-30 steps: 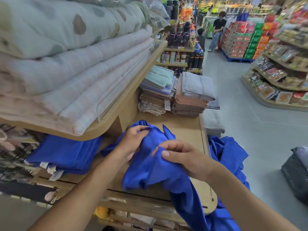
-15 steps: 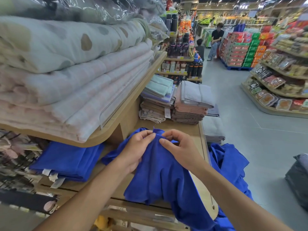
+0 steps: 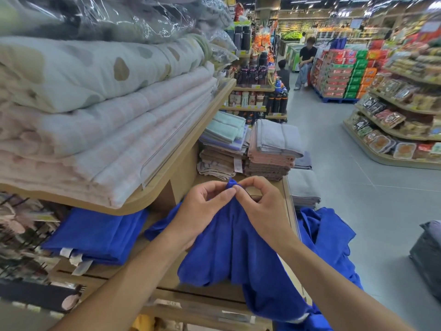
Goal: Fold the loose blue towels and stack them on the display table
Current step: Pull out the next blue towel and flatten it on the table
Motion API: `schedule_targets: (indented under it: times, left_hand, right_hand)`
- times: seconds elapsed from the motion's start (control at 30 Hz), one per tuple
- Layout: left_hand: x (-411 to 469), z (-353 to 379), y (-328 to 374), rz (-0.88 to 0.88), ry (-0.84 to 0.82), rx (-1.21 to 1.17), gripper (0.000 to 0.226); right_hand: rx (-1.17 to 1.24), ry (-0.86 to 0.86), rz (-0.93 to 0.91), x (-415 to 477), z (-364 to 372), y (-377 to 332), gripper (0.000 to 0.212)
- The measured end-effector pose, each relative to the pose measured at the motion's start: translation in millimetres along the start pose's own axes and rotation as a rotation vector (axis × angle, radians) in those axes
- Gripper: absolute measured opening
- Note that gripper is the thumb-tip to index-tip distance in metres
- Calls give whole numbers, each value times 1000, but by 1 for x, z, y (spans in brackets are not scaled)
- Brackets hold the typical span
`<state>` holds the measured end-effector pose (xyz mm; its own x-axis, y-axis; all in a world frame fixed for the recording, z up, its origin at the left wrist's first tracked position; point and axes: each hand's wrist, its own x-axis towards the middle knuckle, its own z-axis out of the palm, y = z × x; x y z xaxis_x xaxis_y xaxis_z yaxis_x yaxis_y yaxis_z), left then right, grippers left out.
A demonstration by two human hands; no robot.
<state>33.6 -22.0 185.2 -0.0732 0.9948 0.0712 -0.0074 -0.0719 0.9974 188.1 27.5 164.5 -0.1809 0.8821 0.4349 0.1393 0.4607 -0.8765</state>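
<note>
Your left hand (image 3: 205, 209) and right hand (image 3: 260, 206) cover the corner of the blue towel (image 3: 238, 254) held in their grip, and its lower end runs off the bottom edge. The upper shelf (image 3: 152, 199) hides the back of the folded blue stack (image 3: 100, 232), whose tags (image 3: 81, 266) are too small to read. A dark bag (image 3: 427, 254) is cut off by the right edge.

loose blue towel (image 3: 238, 247) draped on display table (image 3: 284, 187), folded blue stack (image 3: 100, 235)

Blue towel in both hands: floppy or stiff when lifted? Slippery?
Likely very floppy: the blue towel hangs in soft folds from where the left hand and right hand pinch its top. Probably light: a fingertip pinch lifts its edge. Plush surface suggests little slip.
</note>
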Motion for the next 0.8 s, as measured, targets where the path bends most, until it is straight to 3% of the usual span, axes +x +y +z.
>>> schedule_targets:
  times: [0.17,0.37,0.5,0.6,0.8]
  left_hand:
    - [14,2,29,75,13,79,16]
    - [43,15,88,165,12,235,18]
    - [61,24,134,285,46,372,19]
    - [70,28,166,371,34,452,19]
    - [86,21,220,470,74,497,20]
  right_hand:
    - [57,9,-44,18,-13,-20,5]
    - [187,-219,-23,70,-49,-65,13]
    - [117,-355,-99,108,-79,-95,9]
    - [148,-436,-73,129,-92,-113,23]
    - [33,-531,-24,145,-111,-132,12]
